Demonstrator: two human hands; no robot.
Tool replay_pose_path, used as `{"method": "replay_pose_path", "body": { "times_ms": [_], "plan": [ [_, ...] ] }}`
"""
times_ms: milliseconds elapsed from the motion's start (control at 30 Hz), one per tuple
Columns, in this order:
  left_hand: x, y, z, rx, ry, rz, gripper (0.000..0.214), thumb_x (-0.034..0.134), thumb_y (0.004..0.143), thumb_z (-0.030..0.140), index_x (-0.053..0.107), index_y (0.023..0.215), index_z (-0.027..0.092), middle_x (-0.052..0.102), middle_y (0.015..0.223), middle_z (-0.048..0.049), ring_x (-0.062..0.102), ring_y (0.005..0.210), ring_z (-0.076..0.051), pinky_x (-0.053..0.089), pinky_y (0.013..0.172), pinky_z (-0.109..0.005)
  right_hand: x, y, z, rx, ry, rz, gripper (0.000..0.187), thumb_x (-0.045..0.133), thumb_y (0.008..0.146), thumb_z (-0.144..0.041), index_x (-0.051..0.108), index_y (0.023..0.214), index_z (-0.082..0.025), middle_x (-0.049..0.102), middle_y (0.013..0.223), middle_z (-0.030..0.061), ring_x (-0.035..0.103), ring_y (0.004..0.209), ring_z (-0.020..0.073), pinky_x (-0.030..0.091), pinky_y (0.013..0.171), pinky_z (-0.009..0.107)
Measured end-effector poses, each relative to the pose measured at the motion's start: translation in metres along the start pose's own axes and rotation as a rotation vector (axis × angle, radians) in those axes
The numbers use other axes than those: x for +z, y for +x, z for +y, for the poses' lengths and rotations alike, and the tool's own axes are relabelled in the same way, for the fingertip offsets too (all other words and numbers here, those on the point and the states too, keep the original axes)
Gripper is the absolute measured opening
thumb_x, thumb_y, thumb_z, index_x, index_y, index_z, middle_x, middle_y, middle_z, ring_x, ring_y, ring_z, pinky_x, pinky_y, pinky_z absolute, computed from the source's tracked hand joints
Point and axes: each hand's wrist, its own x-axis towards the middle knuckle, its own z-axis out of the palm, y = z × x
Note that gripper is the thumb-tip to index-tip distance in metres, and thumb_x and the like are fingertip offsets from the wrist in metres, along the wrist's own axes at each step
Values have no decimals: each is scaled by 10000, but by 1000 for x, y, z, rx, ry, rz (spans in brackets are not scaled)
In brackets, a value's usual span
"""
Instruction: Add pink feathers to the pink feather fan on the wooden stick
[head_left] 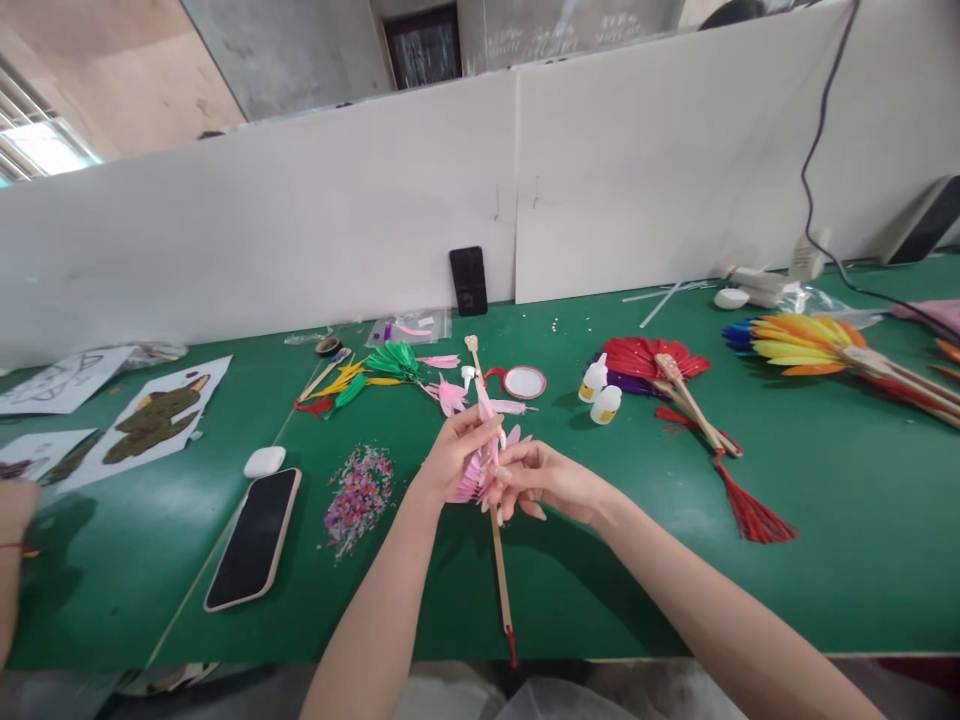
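Over the green table both my hands work on a small fan of pink feathers fixed to a wooden stick. My left hand pinches the feathers near the top. My right hand curls round the fan from the right side. The stick hangs down toward me with a red cord at its end. Loose pink feathers and green and yellow feathers lie just beyond my hands.
A phone, a white earbud case and a pile of glitter bits lie left. Two glue bottles, a red feather fan with tassel and a multicoloured fan lie right. Another person's hand shows at far left.
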Motion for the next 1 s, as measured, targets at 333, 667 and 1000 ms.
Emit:
{"method": "replay_pose_path", "body": {
  "times_ms": [333, 667, 1000],
  "plan": [
    [-8, -4, -1, 75, -86, -211, 314, 713, 689, 368, 526, 587, 137, 440, 638, 15, 417, 553, -76, 308, 498, -222, 16, 1, 10, 36, 132, 2, 193, 775, 658, -256, 680, 741, -110, 724, 714, 61, 696, 600, 140, 372, 360, 115],
    [-8, -4, -2, 93, -111, -190, 303, 693, 715, 338, 515, 580, 134, 417, 637, 21, 417, 560, -73, 301, 532, -232, 21, 1, 10, 39, 121, 93, 197, 801, 615, -226, 702, 746, -117, 733, 730, 63, 694, 609, 126, 432, 443, 123],
    [-3, -4, 2, -11, -64, -143, 313, 683, 725, 358, 502, 603, 134, 420, 593, 21, 399, 537, -72, 288, 507, -223, 16, -4, 2, 33, 100, -25, 229, 782, 653, -254, 686, 812, -120, 733, 763, 73, 700, 660, 146, 448, 441, 132]
  ]
}}
